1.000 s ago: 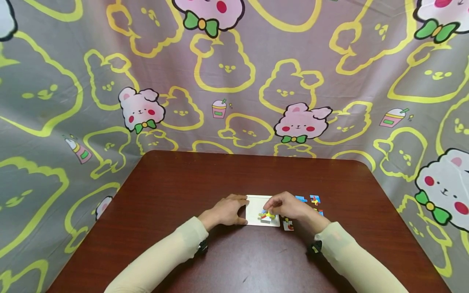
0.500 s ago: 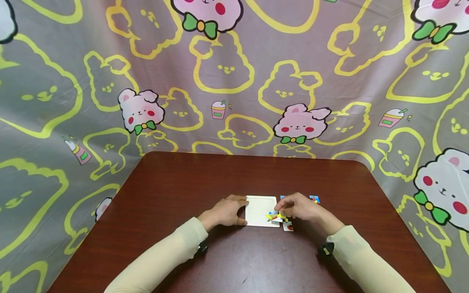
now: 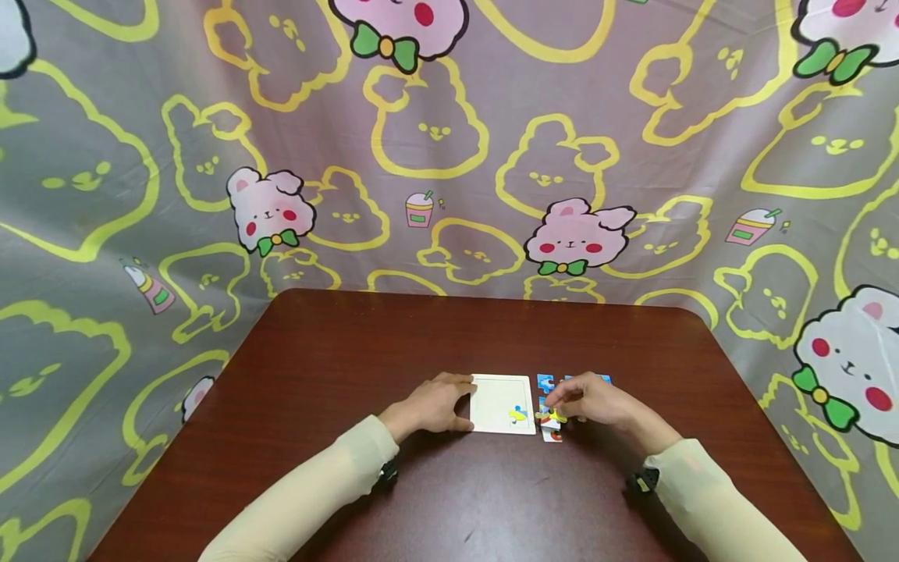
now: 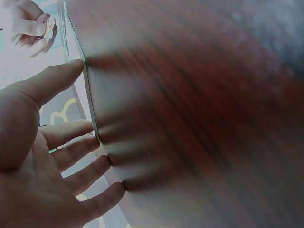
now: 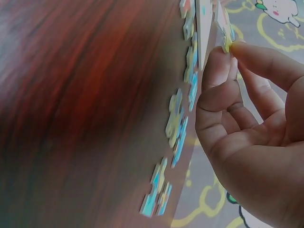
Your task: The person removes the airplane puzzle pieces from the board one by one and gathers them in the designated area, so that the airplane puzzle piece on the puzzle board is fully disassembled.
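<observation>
A pale puzzle tray (image 3: pixel 497 390) lies flat on the table. My left hand (image 3: pixel 437 401) rests at its left edge, with the thumb and spread, fairly straight fingers touching the side. A yellow and blue puzzle piece (image 3: pixel 518 414) lies in the tray's near right corner. My right hand (image 3: pixel 594 396) pinches another puzzle piece (image 5: pixel 226 28) between thumb and index finger, just right of the tray and above the loose pieces. Mostly yellow, white and red, the held piece is seen nearly edge-on in the right wrist view.
Several loose puzzle pieces (image 5: pixel 175 118) lie on the dark wooden table (image 3: pixel 337 343) to the right of the tray, partly hidden beneath my right hand in the head view. A patterned curtain (image 3: pixel 435 257) surrounds the table's back and sides.
My right hand has moved right from over the tray to beyond its right edge, carrying the pinched puzzle piece. The piece in the tray's corner now shows. My left hand stays put.
</observation>
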